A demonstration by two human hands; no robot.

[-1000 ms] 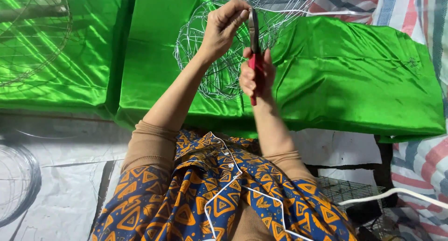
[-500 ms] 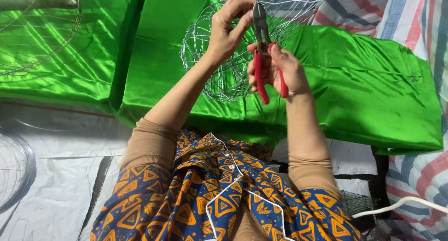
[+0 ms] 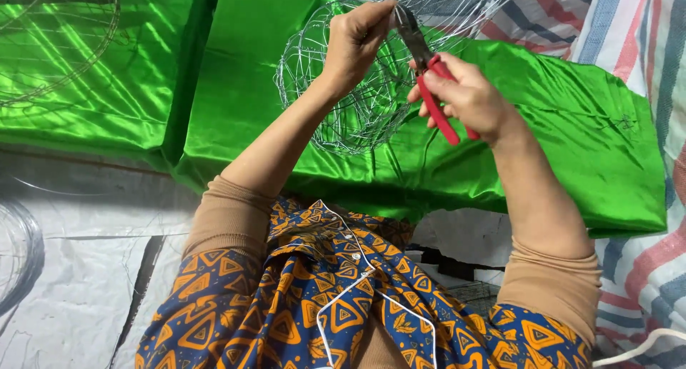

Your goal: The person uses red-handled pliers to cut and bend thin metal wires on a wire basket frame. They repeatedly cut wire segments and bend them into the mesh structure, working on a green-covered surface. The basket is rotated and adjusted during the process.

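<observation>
Over two green satin sheets (image 3: pixel 572 126), two hands: left (image 3: pixel 354 44) gripping one wire ball (image 3: pixel 343 97), right (image 3: pixel 468 97) clenching one red pliers (image 3: pixel 429 76).

Plier tips (image 3: pixel 401 17) behind left hand (image 3: pixel 357 44)

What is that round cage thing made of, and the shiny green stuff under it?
The round cage looks like thin bare metal wire: silvery, glinting strands you can see through. The green cloth looks like satin, smooth and glossy, with bright streaks and soft folds. The pliers' handles look like red plastic or rubber.
</observation>
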